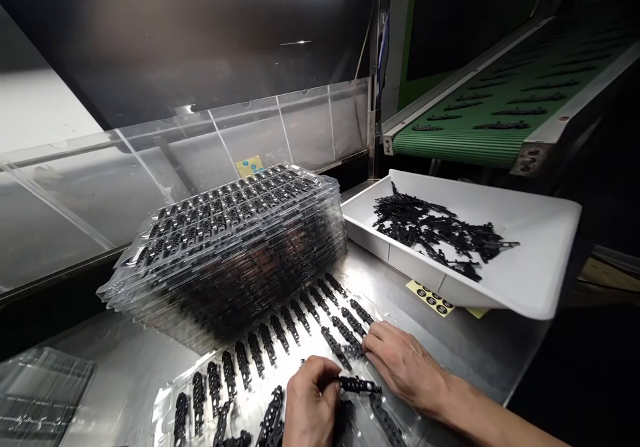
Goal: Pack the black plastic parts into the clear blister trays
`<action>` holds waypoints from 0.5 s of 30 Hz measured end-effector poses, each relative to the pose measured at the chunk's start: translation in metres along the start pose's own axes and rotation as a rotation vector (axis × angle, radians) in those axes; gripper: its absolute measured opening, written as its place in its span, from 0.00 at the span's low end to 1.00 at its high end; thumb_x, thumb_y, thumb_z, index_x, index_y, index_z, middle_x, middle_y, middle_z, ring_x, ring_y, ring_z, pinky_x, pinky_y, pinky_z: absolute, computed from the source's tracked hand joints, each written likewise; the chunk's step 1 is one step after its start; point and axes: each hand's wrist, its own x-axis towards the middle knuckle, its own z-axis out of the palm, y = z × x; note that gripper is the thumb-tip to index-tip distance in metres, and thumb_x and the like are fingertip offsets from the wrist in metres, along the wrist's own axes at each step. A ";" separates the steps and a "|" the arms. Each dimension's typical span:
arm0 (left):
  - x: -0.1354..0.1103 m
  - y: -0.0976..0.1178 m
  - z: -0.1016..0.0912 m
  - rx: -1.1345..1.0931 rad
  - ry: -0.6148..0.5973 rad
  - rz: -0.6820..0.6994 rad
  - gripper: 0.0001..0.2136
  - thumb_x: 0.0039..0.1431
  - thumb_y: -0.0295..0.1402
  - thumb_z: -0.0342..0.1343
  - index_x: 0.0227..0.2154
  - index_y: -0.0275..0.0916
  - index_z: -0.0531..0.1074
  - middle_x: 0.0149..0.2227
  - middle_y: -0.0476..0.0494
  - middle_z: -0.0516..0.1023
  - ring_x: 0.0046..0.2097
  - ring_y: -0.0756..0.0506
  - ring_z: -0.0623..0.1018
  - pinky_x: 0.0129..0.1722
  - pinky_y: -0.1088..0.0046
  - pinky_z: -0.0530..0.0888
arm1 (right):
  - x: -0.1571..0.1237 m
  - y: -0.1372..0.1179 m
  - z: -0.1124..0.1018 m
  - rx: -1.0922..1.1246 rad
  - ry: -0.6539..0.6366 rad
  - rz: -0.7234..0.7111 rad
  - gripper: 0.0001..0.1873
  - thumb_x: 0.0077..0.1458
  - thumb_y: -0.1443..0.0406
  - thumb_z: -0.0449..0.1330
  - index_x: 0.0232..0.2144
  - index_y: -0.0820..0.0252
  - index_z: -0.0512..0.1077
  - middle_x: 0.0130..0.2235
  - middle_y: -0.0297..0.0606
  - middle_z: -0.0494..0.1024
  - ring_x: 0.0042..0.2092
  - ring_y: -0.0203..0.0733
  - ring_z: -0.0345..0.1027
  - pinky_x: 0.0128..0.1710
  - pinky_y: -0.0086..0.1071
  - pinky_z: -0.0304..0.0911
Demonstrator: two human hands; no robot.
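My left hand (311,400) is closed in a pinch on the end of a slim black perforated plastic part (361,385), which points right. My right hand (405,365) has its fingers curled and pressed together over the clear blister tray (163,400). Its fingertips meet the lower end of another black plastic part (345,330), partly hiding the contact. Similar parts stand side by side in the tray's far row, with a shorter second row at the right. Loose parts (273,410) lie across the near side, some hidden behind my left hand.
A tall stack of filled clear trays (230,260) rises behind the work. At right, a white bin (520,293) holds a heap of black parts, with yellow sticker sheets (431,298) by it. Beyond runs a green conveyor (450,141). Flat clear trays (43,393) lie lower left.
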 end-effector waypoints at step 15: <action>0.031 0.039 0.037 0.190 -0.089 0.095 0.12 0.50 0.19 0.48 0.29 0.39 0.75 0.32 0.47 0.77 0.35 0.47 0.74 0.36 0.72 0.66 | -0.006 0.019 -0.116 0.098 -0.252 0.030 0.14 0.63 0.69 0.50 0.28 0.58 0.72 0.32 0.34 0.73 0.33 0.38 0.66 0.32 0.31 0.57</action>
